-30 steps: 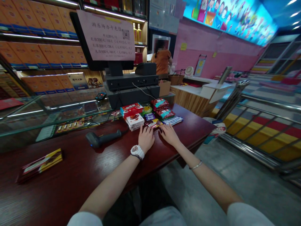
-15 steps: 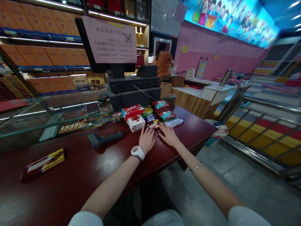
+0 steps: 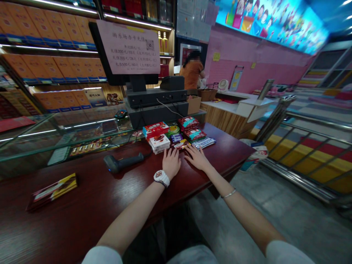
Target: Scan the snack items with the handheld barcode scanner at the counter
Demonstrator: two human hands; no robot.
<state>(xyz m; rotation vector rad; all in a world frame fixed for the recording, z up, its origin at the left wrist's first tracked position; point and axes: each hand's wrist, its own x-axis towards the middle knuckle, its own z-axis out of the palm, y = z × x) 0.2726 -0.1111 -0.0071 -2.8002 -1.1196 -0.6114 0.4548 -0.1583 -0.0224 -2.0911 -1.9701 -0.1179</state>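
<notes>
Both of my hands lie flat on a dark red wooden counter (image 3: pixel 90 205). My left hand (image 3: pixel 171 162), with a white watch on the wrist, rests palm down with fingers stretched out and holds nothing. My right hand (image 3: pixel 197 157), a thin bracelet on that arm, lies open beside it. Just beyond the fingertips sits a small red and yellow snack packet (image 3: pixel 180 145). Further back lie a stack of white boxes (image 3: pixel 158 142), a red box (image 3: pixel 154 128), red snack bags (image 3: pixel 192 132) and a striped bar (image 3: pixel 204 142).
A black barcode scanner (image 3: pixel 122 162) lies left of my hands. A chocolate bar (image 3: pixel 52 191) sits at the counter's left. A register with a pink sign (image 3: pixel 129 48) stands behind. A person in orange (image 3: pixel 193 73) stands at the back; metal railings (image 3: pixel 308 154) are to the right.
My hands stay flat in the same spot on the counter. The view has shifted slightly, and the person at the back has moved a little.
</notes>
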